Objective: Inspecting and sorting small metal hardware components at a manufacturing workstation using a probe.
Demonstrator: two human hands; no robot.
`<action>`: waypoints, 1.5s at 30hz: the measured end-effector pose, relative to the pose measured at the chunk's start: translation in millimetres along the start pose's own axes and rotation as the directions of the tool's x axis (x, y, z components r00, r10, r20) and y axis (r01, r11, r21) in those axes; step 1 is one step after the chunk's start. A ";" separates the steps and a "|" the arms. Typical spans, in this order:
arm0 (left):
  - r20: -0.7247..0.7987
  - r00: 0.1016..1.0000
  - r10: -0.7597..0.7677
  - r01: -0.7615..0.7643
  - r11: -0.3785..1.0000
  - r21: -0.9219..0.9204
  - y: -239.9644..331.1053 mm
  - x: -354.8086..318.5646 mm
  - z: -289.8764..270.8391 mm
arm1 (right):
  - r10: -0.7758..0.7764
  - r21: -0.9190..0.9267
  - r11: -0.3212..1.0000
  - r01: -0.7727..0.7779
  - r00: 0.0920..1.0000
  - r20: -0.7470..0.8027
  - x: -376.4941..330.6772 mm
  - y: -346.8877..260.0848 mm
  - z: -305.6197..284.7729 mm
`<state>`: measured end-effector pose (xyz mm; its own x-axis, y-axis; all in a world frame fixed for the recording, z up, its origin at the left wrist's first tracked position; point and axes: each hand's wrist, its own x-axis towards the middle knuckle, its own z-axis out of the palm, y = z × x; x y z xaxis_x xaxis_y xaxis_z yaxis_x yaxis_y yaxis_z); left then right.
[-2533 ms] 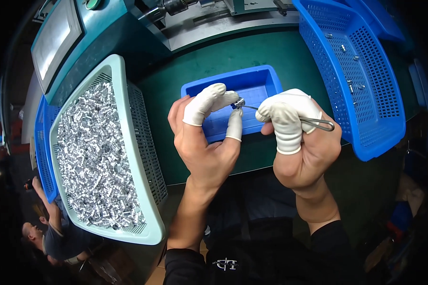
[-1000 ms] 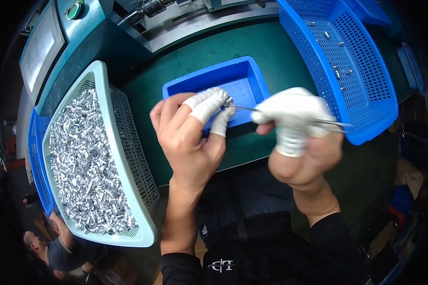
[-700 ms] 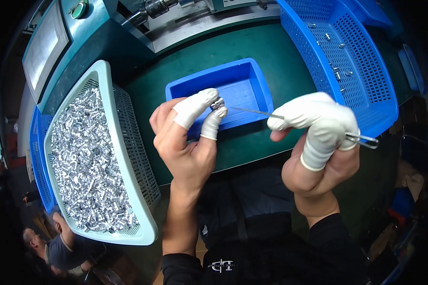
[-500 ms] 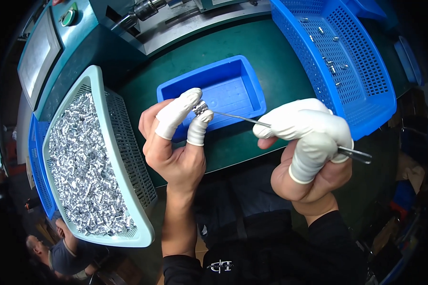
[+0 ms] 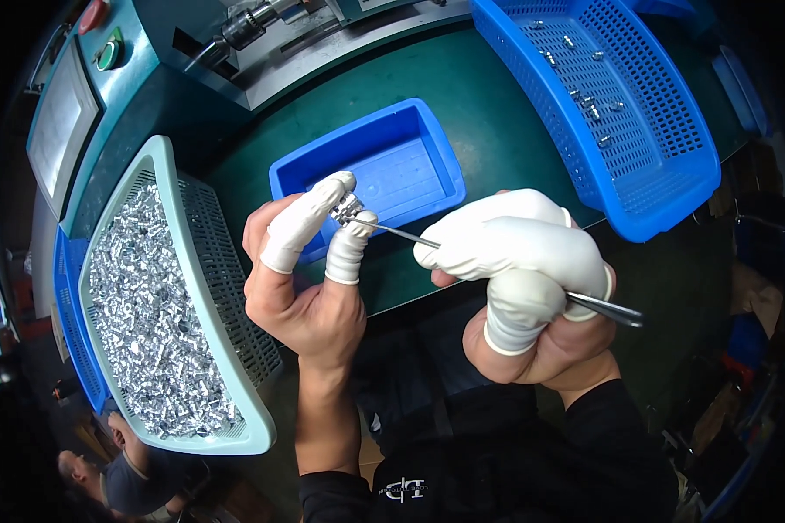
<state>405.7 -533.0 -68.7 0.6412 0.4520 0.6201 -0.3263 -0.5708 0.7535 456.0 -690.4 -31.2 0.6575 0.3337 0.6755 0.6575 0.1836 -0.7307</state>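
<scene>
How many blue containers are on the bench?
3, maybe more out of frame: a small tray behind the hands, a mesh basket at right, and a basket under the pale parts basket at left.

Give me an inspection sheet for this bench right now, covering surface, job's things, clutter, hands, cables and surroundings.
Surface: dark green bench top, bare in the patches between the containers.
Job's things: small silver metal part pinched in the left hand; thin metal probe held in the right hand, its tip at the part.
Clutter: pale green basket heaped with silver parts; shallow blue tray; blue mesh basket with a few loose parts.
Hands: both wear white finger cots; left grips the part, right grips the probe.
Cables: nothing seen.
Surroundings: teal machine with buttons at the back; another person at lower left.
</scene>
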 end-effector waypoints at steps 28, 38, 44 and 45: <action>0.079 0.966 0.245 -0.257 0.932 0.254 0.0 13.6 7.5 | -0.118 -0.185 0.976 0.119 0.993 0.017 15.8 12.0 12.2; 0.151 0.970 0.192 -0.235 0.900 0.367 13.4 20.0 8.3 | -0.070 -0.212 0.974 0.074 0.997 0.028 8.2 8.3 1.9; 0.188 0.981 0.041 -0.111 0.920 0.376 -2.6 15.2 -0.9 | -0.181 -0.121 0.977 0.177 0.983 -0.020 3.0 -12.5 1.7; 0.164 0.985 0.058 -0.120 0.907 0.404 -2.7 8.5 -10.1 | -0.217 -0.083 0.973 0.214 0.976 -0.033 0.3 -9.6 6.5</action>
<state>405.0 -520.7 -63.2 0.7266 0.2997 0.6183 -0.0927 -0.8489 0.5204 447.5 -686.1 -24.6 0.5106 0.2556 0.8209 0.8113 0.1730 -0.5585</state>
